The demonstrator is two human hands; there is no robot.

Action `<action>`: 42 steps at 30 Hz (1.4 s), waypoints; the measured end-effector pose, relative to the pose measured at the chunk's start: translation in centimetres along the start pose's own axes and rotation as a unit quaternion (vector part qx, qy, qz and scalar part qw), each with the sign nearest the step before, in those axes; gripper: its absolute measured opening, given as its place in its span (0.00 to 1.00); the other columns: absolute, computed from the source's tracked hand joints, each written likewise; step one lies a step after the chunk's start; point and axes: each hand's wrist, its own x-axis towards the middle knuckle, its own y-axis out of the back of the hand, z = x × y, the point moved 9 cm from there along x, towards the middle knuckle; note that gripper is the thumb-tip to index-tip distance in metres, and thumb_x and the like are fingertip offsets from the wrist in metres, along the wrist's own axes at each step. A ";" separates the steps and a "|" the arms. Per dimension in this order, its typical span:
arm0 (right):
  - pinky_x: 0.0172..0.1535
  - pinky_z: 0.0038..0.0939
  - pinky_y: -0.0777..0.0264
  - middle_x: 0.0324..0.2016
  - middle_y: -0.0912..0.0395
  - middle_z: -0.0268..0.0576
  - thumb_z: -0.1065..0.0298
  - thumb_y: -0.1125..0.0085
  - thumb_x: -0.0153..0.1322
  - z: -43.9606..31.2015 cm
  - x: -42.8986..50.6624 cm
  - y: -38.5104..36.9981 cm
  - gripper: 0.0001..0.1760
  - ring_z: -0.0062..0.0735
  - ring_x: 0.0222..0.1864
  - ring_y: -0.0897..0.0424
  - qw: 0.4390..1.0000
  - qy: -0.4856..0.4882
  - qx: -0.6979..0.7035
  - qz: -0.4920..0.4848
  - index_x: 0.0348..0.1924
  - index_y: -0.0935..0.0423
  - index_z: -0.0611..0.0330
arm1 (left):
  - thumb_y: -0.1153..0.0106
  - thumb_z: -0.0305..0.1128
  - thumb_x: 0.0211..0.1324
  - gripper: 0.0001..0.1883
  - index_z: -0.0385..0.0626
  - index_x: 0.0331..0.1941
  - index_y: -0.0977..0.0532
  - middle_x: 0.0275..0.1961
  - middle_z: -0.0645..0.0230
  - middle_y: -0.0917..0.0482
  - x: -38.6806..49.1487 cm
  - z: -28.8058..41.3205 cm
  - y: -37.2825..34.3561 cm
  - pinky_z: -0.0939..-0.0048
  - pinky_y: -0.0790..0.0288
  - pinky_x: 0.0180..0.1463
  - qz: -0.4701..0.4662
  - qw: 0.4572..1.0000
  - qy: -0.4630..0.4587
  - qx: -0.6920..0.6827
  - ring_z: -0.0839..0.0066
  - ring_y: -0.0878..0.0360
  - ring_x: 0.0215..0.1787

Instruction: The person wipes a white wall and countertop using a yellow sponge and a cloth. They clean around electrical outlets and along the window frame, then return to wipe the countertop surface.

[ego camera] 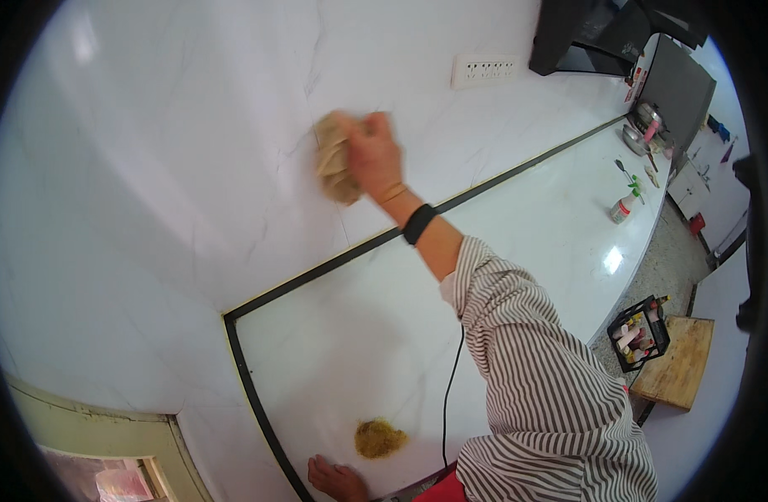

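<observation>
Against the white marble-patterned wall [233, 188], my right hand [374, 154] grips a bunched tan cloth [338, 164]; the hand is slightly blurred. A black band [419, 224] circles that wrist, below a rolled striped sleeve. My left hand [337, 480] rests on the white countertop [333, 357] at the bottom of the view, holding nothing visible. Just up and right of it lies a yellow-brown scouring pad [379, 438], apart from the fingers. A dark trim strip [321, 268] runs where wall and counter meet.
A spray bottle [622, 209] stands on the counter's right part, with a pan [635, 140] beyond. A black cable [446, 401] crosses the counter. Sockets [484, 71] and a black range hood [591, 37] are on the wall. A bottle basket [638, 336] sits by a wooden stool [677, 361].
</observation>
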 end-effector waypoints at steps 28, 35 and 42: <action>0.53 0.46 0.25 0.53 0.29 0.55 0.67 0.42 0.71 8.2 -0.2 2.4 0.25 0.56 0.52 0.25 0.999 -0.005 -0.027 -0.030 0.62 0.27 0.56 | 0.51 0.39 0.70 0.20 0.48 0.63 0.26 0.62 0.51 0.22 1.3 3.7 2.9 0.43 0.31 0.67 0.072 0.994 -0.044 0.071 0.50 0.23 0.62; 0.55 0.52 0.25 0.54 0.21 0.56 0.62 0.51 0.79 27.4 -6.5 -0.1 0.22 0.58 0.54 0.21 0.855 -0.314 -0.389 -0.138 0.62 0.24 0.63 | 0.46 0.22 0.53 0.32 0.34 0.66 0.36 0.69 0.40 0.36 0.7 1.4 0.5 0.38 0.47 0.75 -0.036 0.999 -0.001 -0.015 0.39 0.41 0.72; 0.53 0.47 0.23 0.49 0.17 0.56 0.60 0.50 0.80 15.8 -17.5 -13.1 0.20 0.57 0.53 0.19 0.904 -0.348 0.247 -0.011 0.52 0.19 0.69 | 0.44 0.27 0.58 0.31 0.37 0.68 0.33 0.70 0.46 0.33 1.4 0.0 0.6 0.41 0.44 0.74 -0.032 0.999 -0.005 -0.018 0.44 0.37 0.71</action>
